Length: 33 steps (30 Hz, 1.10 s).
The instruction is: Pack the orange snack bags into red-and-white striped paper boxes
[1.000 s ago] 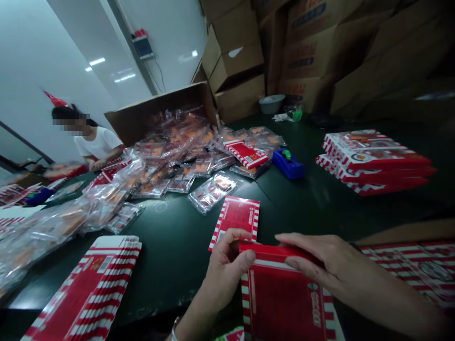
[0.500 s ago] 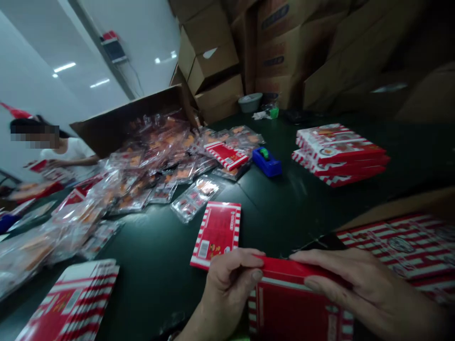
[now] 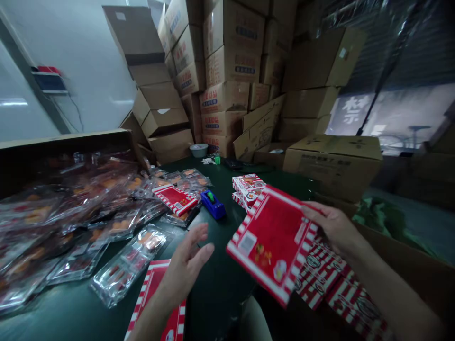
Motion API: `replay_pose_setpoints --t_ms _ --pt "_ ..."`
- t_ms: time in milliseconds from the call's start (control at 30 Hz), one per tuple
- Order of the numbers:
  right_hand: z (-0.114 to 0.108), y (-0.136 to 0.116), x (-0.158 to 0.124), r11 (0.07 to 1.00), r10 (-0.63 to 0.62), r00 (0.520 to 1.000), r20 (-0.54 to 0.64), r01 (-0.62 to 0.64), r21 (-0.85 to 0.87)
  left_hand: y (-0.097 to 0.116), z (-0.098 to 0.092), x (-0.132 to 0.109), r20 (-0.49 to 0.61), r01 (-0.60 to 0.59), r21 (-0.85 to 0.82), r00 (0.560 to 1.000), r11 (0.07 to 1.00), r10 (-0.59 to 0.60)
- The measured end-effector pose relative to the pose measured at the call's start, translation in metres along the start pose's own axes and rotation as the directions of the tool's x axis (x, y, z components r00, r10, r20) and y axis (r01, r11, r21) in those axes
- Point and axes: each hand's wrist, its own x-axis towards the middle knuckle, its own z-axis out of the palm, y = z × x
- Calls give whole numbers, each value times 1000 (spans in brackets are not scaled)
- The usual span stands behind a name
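My right hand (image 3: 334, 227) grips the far edge of a red-and-white striped box (image 3: 272, 244) and holds it tilted in the air above a row of similar boxes (image 3: 334, 284) lying in a brown carton. My left hand (image 3: 186, 263) is open, fingers stretched out, holding nothing. It hovers over the dark green table (image 3: 216, 284), just above a flat red striped box (image 3: 156, 303) lying there. Clear plastic packs with orange contents (image 3: 128, 263) lie to its left.
A blue tape dispenser (image 3: 213, 204) and a small stack of striped boxes (image 3: 247, 187) sit mid-table. An open carton (image 3: 64, 142) spills packs at the left. Stacked cardboard cartons (image 3: 227, 80) fill the back. A large closed carton (image 3: 334, 161) stands at the right.
My left hand let go of the red box and opened. My right hand lifted the box up and to the right. The view swung right; the other person is out of sight.
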Motion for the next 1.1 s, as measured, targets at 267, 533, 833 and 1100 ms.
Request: replay_pose_setpoints --t_ms 267,533,833,1100 --pt "36 -3 110 972 -165 932 -322 210 109 -19 1 -16 16 59 -112 998 992 -58" --pt "48 -19 139 846 -531 760 -374 495 -196 -28 -10 -29 43 30 -140 999 990 -24" --pt "31 34 135 455 -679 664 314 715 -531 -60 -40 -61 -184 69 123 982 990 -45" --pt "18 31 83 356 -664 678 315 657 -664 -107 -134 -96 -551 548 569 808 614 -210"
